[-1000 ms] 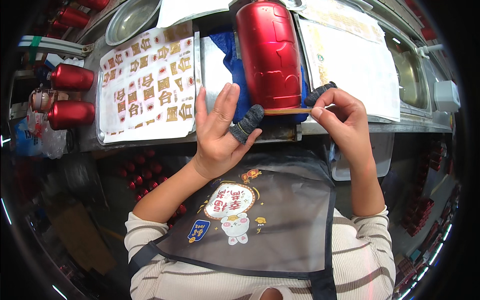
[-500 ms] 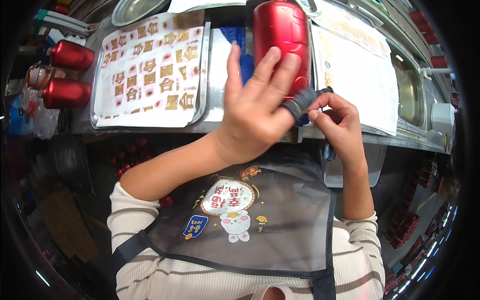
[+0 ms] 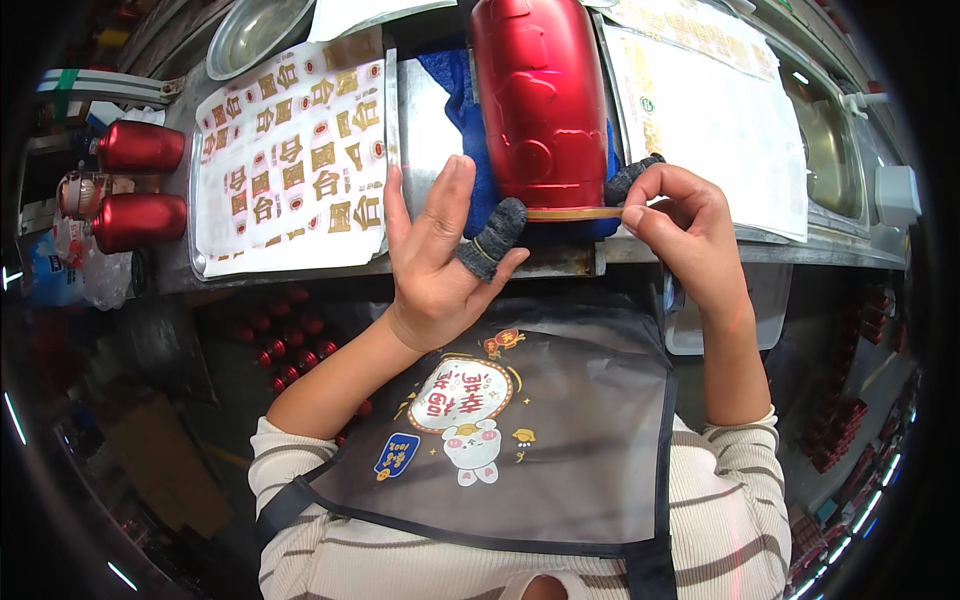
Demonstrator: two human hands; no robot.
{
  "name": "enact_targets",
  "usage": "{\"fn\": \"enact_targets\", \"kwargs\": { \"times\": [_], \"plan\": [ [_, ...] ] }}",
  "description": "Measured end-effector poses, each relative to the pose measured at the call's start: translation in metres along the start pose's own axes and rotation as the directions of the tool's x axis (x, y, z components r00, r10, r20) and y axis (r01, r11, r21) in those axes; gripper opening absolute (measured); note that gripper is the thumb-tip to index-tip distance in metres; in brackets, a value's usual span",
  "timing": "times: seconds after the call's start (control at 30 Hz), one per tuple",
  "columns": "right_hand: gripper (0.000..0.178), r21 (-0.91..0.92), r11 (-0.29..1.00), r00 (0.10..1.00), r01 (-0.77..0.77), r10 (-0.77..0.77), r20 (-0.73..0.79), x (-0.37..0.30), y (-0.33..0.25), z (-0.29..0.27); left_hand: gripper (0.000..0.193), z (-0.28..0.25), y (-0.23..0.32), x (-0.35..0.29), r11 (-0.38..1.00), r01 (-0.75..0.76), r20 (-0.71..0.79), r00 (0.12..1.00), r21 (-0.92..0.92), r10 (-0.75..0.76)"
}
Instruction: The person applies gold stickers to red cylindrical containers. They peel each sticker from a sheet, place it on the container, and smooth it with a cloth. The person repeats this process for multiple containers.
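Observation:
A large glossy red bottle with raised shapes on its side lies on a blue cloth, its base end toward me. Along that base runs a thin gold-brown strip. Thumb and forefinger of my right hand pinch together at the strip's right end; a dark knitted sleeve covers another finger. My left hand is spread with nothing in it, left of the base. One of its fingers wears a grey knitted sleeve, close to the strip's left end.
To the left, a metal tray holds a white sheet of gold and red labels. Another label sheet lies on the right. Two red bottles stand at far left, and a metal bowl at the back.
My left hand has come off the bottle and moved left and toward me. More of the bottle and the gold strip at its base now show. My right hand keeps its pinch.

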State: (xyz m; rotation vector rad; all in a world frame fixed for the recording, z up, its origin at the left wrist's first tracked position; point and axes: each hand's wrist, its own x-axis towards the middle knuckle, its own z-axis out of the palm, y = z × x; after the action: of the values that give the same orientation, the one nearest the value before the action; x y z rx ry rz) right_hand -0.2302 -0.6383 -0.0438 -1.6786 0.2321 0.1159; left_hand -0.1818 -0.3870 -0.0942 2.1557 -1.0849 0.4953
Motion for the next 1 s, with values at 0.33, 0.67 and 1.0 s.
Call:
{"fn": "enact_targets", "kwargs": {
  "times": [0.33, 0.67, 1.0],
  "plan": [
    [0.005, 0.031, 0.996, 0.996, -0.084, 0.084, 0.015, 0.000, -0.005, -0.002, 0.013, -0.002, 0.011, 0.035, 0.975, -0.173, -0.014, 0.984, 0.137, 0.177],
    [0.006, -0.102, 0.995, 0.999, 0.007, -0.004, 0.035, 0.003, -0.001, 0.005, 0.059, 0.011, 0.002, 0.037, 0.998, 0.017, -0.083, 0.996, -0.057, -0.022],
    [0.005, 0.032, 0.999, 0.999, -0.037, 0.037, 0.013, 0.000, 0.001, -0.002, 0.036, 0.003, -0.001, -0.006, 1.000, 0.029, 0.000, 1.000, -0.004, -0.029]
  ]
}}
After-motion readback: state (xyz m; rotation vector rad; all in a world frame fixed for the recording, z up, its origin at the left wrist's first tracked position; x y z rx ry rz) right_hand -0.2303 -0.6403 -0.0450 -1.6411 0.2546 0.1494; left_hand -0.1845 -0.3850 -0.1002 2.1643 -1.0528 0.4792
